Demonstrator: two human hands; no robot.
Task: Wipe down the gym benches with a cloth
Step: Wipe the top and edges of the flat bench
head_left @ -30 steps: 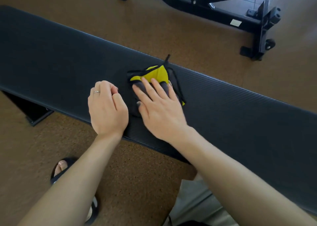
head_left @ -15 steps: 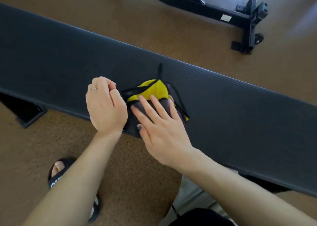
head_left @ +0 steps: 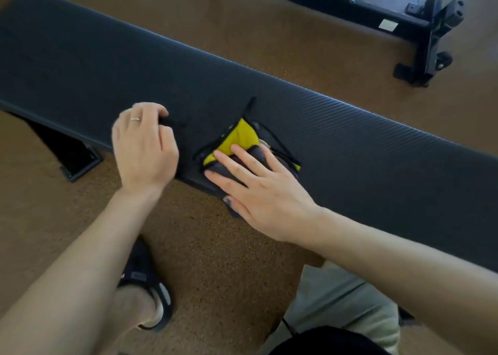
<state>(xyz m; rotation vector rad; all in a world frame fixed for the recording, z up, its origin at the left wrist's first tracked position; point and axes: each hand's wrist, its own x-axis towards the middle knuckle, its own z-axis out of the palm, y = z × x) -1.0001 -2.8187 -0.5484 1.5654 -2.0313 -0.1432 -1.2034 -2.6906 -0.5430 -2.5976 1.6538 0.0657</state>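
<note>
Cloth on the near edge of a long black bench

The cloth [head_left: 238, 139] is 1 crumpled bundle, yellow on its far side and grey nearer, trimmed with black cord; it lies flattened on the bench's [head_left: 350, 144] near edge, with a grey corner hanging over the side. The bench has a dark, finely ribbed pad and runs slantwise from upper left to lower right above a brown speckled floor.

one bench [head_left: 350, 150], one cloth [head_left: 239, 139], two hands.
</note>
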